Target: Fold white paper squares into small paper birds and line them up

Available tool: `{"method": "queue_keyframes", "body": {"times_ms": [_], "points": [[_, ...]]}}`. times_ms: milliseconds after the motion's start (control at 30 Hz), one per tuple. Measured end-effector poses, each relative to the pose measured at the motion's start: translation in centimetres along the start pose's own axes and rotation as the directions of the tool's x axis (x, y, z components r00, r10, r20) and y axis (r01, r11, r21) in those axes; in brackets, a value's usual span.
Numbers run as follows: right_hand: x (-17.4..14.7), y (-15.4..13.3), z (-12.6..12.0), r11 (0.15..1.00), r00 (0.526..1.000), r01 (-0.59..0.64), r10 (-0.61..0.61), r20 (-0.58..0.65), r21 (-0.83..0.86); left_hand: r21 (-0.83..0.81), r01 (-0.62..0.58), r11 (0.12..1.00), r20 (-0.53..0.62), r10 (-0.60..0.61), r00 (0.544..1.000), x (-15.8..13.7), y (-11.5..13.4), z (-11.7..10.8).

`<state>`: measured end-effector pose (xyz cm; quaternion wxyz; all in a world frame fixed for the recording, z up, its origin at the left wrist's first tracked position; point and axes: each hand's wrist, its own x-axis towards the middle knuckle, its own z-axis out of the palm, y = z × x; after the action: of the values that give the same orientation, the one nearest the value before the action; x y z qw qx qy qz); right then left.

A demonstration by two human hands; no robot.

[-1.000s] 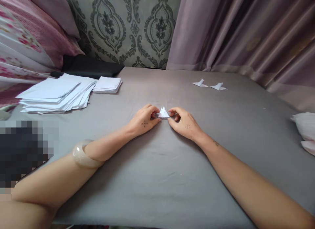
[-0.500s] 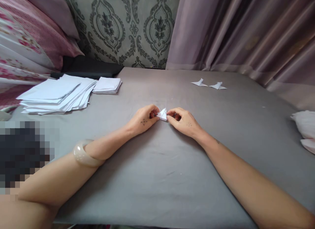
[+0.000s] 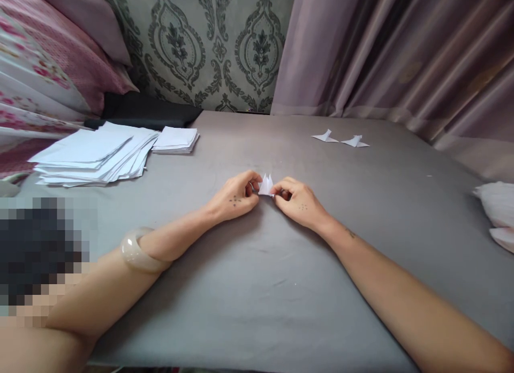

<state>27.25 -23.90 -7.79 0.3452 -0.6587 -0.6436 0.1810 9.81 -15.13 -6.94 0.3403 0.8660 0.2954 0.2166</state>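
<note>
A small piece of folded white paper (image 3: pixel 265 186) is held up between my two hands over the grey cloth surface (image 3: pixel 257 287). Two narrow points stick up along its top edge. My left hand (image 3: pixel 240 193) pinches its left side with thumb and fingers. On the other side, my right hand (image 3: pixel 295 198) grips the lower right corner between thumb and forefinger. The other fingertips of both hands are curled and partly hidden. A pale bangle (image 3: pixel 140 251) circles my left forearm.
Two folded paper shapes (image 3: pixel 355 141) stand at the back right. At the back left lie a large stack of white paper sheets (image 3: pixel 88 153) and a smaller paper stack (image 3: pixel 175 139). Curtains (image 3: pixel 361 52) hang behind, and a white bundle (image 3: pixel 496 204) rests at the right edge.
The folded paper has turned from a single-peaked triangle to a shape with two upright points. My right hand has shifted slightly left and down; my left stays nearly in place.
</note>
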Motion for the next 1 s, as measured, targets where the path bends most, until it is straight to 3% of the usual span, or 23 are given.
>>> {"method": "queue_keyframes", "body": {"times_ms": [200, 467, 667, 867, 1000], "points": [[-0.66, -0.54, -0.52, 0.995, 0.998, 0.057, -0.054, 0.042, -0.076, -0.004, 0.067, 0.998, 0.012, -0.067, 0.998, -0.05, 0.34, -0.51], [-0.44, -0.31, -0.52, 0.994, 0.996, 0.073, -0.07, 0.048, -0.076, 0.092, -0.164, 0.982, -0.04, 0.168, 0.985, -0.26, 0.04, 0.05], [-0.48, -0.42, -0.38, 0.994, 0.999, -0.042, 0.039, -0.022, -0.101, 0.127, -0.209, 0.97, 0.002, 0.21, 0.978, -0.37, -0.05, 0.18], [-0.47, -0.12, -0.26, 0.993, 0.997, 0.077, -0.078, 0.0, -0.088, 0.147, -0.265, 0.953, 0.035, 0.263, 0.964, -0.36, -0.39, 0.35], [-0.44, 0.09, -0.11, 0.988, 0.996, 0.088, -0.086, 0.02, -0.13, 0.183, -0.286, 0.94, 0.026, 0.287, 0.958, -0.39, -0.24, 0.37]]}}
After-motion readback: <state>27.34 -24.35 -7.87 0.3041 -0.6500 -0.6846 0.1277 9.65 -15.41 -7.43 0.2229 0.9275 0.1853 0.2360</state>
